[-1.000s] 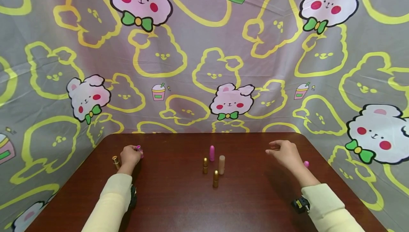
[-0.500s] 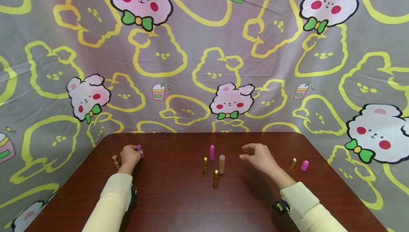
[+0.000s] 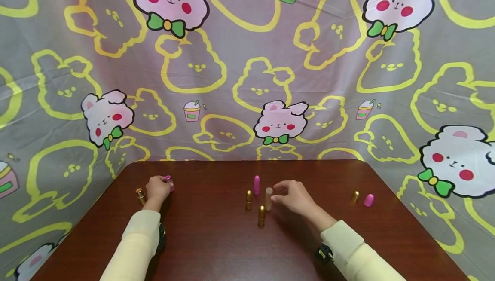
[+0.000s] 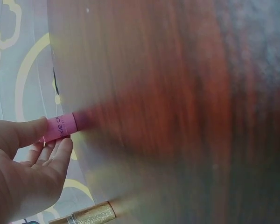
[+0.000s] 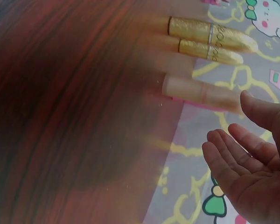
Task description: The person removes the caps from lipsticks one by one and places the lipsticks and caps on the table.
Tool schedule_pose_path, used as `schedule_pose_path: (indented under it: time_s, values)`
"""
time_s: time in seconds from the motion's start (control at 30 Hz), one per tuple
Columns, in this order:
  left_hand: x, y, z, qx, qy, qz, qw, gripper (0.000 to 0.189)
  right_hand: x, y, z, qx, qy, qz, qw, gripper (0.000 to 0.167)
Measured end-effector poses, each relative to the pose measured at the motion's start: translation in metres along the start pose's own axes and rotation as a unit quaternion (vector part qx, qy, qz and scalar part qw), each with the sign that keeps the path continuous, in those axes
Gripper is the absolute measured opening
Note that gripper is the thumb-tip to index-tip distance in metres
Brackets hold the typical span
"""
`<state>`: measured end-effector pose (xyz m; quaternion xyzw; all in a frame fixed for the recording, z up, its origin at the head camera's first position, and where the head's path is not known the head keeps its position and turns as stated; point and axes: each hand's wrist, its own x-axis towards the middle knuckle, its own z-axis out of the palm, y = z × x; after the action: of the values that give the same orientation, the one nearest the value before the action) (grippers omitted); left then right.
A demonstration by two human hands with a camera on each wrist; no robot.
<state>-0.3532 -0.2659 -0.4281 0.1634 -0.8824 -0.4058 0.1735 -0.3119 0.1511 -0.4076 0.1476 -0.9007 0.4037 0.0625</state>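
Note:
My left hand (image 3: 157, 188) pinches a small pink lipstick tube (image 4: 63, 127), its lettering showing, between thumb and fingers at the table's left. Beside that hand stands a gold glittery tube (image 3: 140, 195) without a rounded top. At mid-table my right hand (image 3: 295, 197) is level with an upright beige lipstick tube (image 3: 268, 199), thumb tip right at its side. The fingers are spread and relaxed, holding nothing. Two gold round-topped lipsticks, one at the left (image 3: 249, 200) and one nearer me (image 3: 261, 216), stand by it, with a pink lipstick (image 3: 257, 185) behind, mostly covered in the right wrist view.
Over on the right stand a gold rounded cap (image 3: 355, 197) and a pink cap (image 3: 369, 200). The brown wooden table (image 3: 216, 246) is bordered by a grey cartoon-print curtain (image 3: 232, 36) at the back and both sides.
My right hand has travelled left from near the caps on the right to the beige tube, uncovering the gold cap and more of the pink one. My left hand has stayed put with the pink tube.

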Motion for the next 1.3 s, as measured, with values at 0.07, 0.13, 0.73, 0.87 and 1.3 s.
schedule_pose_path:
  time_s: [0.07, 0.13, 0.73, 0.87, 1.3]
  values:
    - [0.0, 0.0, 0.0, 0.0, 0.0, 0.001, 1.0, 0.014, 0.001, -0.001, 0.004, 0.002, -0.002, -0.008, 1.0, 0.025]
    - [0.001, 0.0, 0.0, 0.0, 0.0, 0.003, 1.0, 0.014, 0.002, -0.002, 0.007, 0.003, -0.004, -0.015, 0.9999, 0.023]
    - [0.001, -0.002, 0.002, 0.006, 0.009, 0.003, 0.9999, 0.017, 0.004, -0.001, 0.022, 0.01, 0.01, -0.036, 0.9993, 0.012]
    - [0.004, -0.003, 0.004, 0.008, 0.013, 0.005, 0.9999, 0.019, 0.005, 0.0, 0.022, 0.002, 0.015, -0.043, 0.999, 0.011]
    - [0.004, -0.008, 0.006, -0.008, 0.02, 0.006, 0.9997, 0.018, -0.001, -0.008, 0.011, 0.004, 0.019, -0.044, 0.9989, 0.01]
